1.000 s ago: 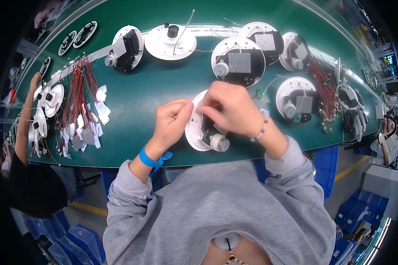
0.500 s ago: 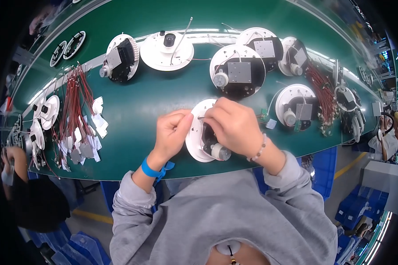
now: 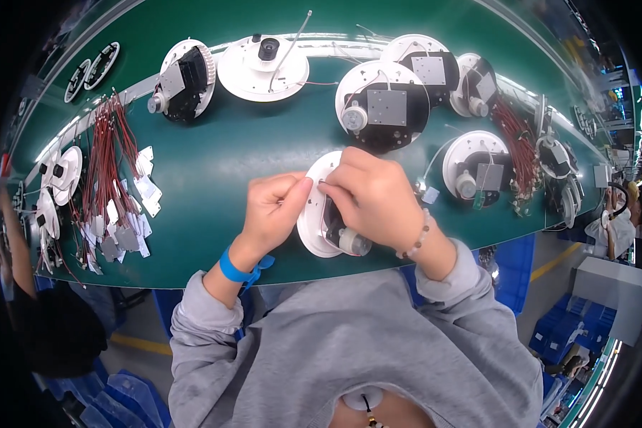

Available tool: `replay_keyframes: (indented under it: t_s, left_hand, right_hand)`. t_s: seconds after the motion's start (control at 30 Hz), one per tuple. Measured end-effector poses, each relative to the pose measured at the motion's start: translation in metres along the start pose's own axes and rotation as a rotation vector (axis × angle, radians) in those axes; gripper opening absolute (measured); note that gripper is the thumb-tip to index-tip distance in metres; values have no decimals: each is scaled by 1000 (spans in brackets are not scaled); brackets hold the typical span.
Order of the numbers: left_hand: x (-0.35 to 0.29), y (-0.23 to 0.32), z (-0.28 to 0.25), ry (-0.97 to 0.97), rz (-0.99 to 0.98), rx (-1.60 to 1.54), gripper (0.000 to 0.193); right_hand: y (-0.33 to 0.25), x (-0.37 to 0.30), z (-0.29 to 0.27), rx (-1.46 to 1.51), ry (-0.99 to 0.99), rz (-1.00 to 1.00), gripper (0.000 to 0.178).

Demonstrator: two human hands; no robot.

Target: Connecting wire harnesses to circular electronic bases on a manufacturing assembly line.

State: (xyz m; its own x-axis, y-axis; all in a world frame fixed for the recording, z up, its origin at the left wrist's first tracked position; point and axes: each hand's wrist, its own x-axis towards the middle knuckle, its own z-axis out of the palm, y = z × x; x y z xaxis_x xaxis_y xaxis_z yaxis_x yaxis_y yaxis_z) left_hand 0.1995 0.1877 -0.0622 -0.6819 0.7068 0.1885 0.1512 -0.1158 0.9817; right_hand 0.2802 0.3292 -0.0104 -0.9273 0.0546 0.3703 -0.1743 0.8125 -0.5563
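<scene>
In front of me a white round plate [image 3: 314,228] stands tilted near the table's front edge. A black part with a pale round motor-like cylinder [image 3: 355,242] sits on its right side. My left hand [image 3: 272,210], a blue band on its wrist, is closed in a pinch at the plate's left edge, the thumb against its face. My right hand [image 3: 371,191], with a beaded bracelet, is closed in a pinch over the plate's upper part and covers much of the black part. Whatever is between the fingers of either hand is too small or hidden to make out.
Similar white round assemblies [image 3: 383,107] stand along the back and right of the green table [image 3: 214,192]. Red wire bundles with white tags [image 3: 110,171] lie at the left, and another red wire bundle [image 3: 517,146] at the right. Another person's arm [image 3: 16,242] shows at far left.
The whole view has shifted slightly. Both hands stay pinched at the same plate, with only small finger movement. The other person's arm at far left has straightened upward.
</scene>
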Motion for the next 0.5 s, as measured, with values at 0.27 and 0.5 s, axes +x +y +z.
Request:
replay_keyframes:
  t_s: [0.27, 0.5]
  left_hand:
    - [2, -6, -4, -58, -40, -52, 15]
    - [5, -1, -17, -227, -421, -493, 48]
  right_hand:
    - [10, 3, -16, 128, -106, -48, 14]
    - [10, 5, -6, 84, 9, 31, 9]
